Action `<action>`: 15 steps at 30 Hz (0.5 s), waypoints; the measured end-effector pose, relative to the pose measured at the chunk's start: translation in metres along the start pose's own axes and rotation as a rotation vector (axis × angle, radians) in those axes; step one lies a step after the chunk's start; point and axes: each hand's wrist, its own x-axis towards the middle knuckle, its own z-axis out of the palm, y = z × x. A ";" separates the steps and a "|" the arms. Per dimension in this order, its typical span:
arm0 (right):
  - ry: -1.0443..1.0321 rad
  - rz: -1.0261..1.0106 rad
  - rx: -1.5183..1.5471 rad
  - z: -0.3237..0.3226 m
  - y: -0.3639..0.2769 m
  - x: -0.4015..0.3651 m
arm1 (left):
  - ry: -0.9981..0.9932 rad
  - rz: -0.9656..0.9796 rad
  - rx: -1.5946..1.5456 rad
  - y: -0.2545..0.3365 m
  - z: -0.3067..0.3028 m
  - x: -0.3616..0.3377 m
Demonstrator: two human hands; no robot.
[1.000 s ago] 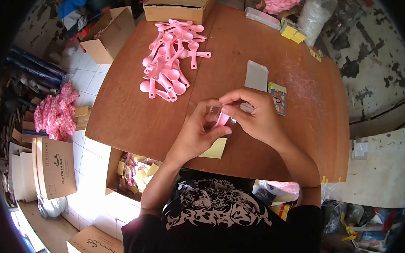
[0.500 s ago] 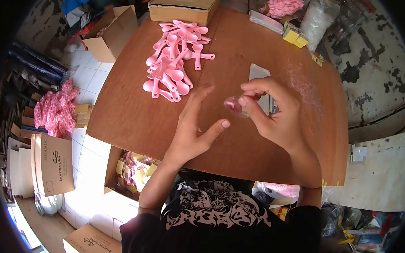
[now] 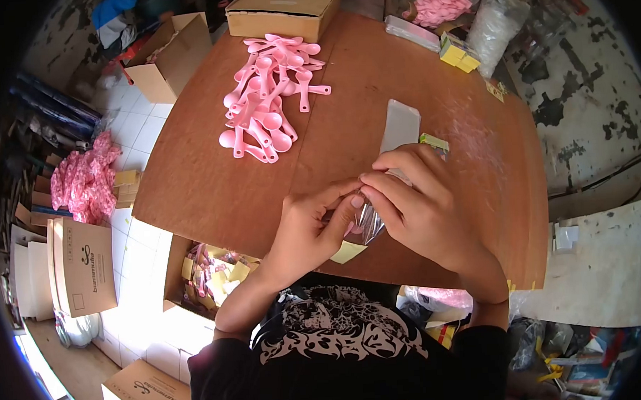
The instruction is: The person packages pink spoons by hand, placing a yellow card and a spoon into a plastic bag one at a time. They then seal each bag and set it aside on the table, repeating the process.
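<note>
My left hand (image 3: pixel 309 225) and my right hand (image 3: pixel 422 204) meet over the near part of the table, fingertips pinched together at the top of a clear plastic bag (image 3: pixel 369 223). A bit of pink shows by the left thumb, mostly hidden by the fingers. Below the bag a pale yellow card (image 3: pixel 348 252) sticks out toward the table's front edge. Just beyond my right hand lie a flat stack of clear sleeves (image 3: pixel 401 123) and a small yellow-green box (image 3: pixel 434 143). Farther off to the left, pink plastic spoons (image 3: pixel 268 120) are heaped loosely.
A closed cardboard box (image 3: pixel 284 14) stands at the table's (image 3: pixel 212 176) far edge. Yellow boxes (image 3: pixel 459 52) and a bag of clear plastic (image 3: pixel 499 31) are at the back right. Below the left edge, an open carton holds yellow-carded packs (image 3: pixel 216 276).
My left hand, open and apart before, has moved right and closed on the plastic bag. My right hand has come lower and nearer to me. The yellow card now shows below the hands.
</note>
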 end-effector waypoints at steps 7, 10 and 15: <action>-0.039 -0.094 -0.247 0.003 -0.006 -0.009 | -0.090 0.057 0.178 0.007 0.004 -0.005; -0.001 -0.041 -0.120 0.003 0.002 -0.011 | -0.135 0.142 0.193 0.004 0.004 -0.003; 0.080 0.205 0.382 -0.023 0.002 -0.013 | -0.214 0.078 0.077 0.012 0.001 -0.006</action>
